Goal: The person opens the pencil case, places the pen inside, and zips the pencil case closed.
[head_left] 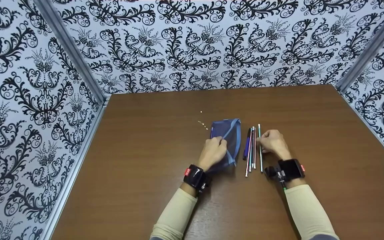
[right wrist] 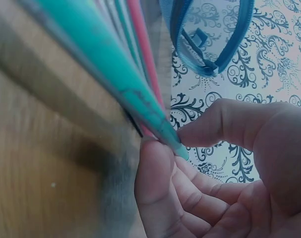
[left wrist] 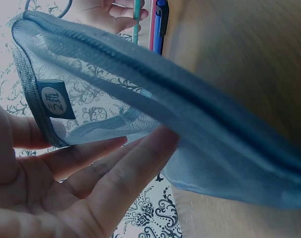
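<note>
My left hand grips the near left side of a blue mesh zip pouch. The pouch's mouth gapes toward the right, and in the left wrist view a dark label shows on its mesh. Between thumb and fingertips, my right hand pinches a green pencil slightly apart from the others. Just left of it lie several striped pencils side by side, with a blue pen with a black clip along their left edge. What the pouch holds is hard to make out.
All of this lies on a brown wooden table. Small pale specks dot the surface beyond the pouch. Patterned walls enclose the table at the back and both sides.
</note>
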{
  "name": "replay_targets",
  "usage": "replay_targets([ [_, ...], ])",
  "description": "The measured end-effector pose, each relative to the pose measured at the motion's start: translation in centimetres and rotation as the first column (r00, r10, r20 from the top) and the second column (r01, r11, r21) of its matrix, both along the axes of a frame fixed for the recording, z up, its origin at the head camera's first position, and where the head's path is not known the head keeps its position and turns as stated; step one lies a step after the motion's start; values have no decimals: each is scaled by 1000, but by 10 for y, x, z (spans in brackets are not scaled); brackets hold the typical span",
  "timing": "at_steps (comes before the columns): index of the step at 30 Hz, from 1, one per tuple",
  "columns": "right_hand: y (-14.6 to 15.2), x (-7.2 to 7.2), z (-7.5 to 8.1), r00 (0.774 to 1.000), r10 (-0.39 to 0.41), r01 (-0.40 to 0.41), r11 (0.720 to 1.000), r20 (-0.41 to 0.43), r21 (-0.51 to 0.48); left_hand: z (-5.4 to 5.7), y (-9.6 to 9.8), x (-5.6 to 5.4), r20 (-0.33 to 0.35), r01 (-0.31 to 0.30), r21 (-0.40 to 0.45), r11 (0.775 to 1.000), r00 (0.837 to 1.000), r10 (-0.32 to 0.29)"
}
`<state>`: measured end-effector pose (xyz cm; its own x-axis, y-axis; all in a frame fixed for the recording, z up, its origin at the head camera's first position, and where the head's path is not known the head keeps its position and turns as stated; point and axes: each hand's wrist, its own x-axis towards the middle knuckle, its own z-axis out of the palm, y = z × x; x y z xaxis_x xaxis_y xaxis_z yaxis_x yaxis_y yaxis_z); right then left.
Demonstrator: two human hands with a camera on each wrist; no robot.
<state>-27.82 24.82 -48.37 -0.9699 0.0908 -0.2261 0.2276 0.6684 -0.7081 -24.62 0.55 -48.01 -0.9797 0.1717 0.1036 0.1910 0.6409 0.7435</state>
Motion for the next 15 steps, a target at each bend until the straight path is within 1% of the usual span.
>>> replay_targets([
  [9, -4, 0, 6, 1000, -25, 23, 990, -10, -141, 1, 1, 1, -4, 10, 10, 1000, 1000, -10],
  [15, -6, -1, 11, 1000, -30, 29, 979, -1, -200, 1, 1, 1, -11, 4, 15, 1000, 1000, -4],
])
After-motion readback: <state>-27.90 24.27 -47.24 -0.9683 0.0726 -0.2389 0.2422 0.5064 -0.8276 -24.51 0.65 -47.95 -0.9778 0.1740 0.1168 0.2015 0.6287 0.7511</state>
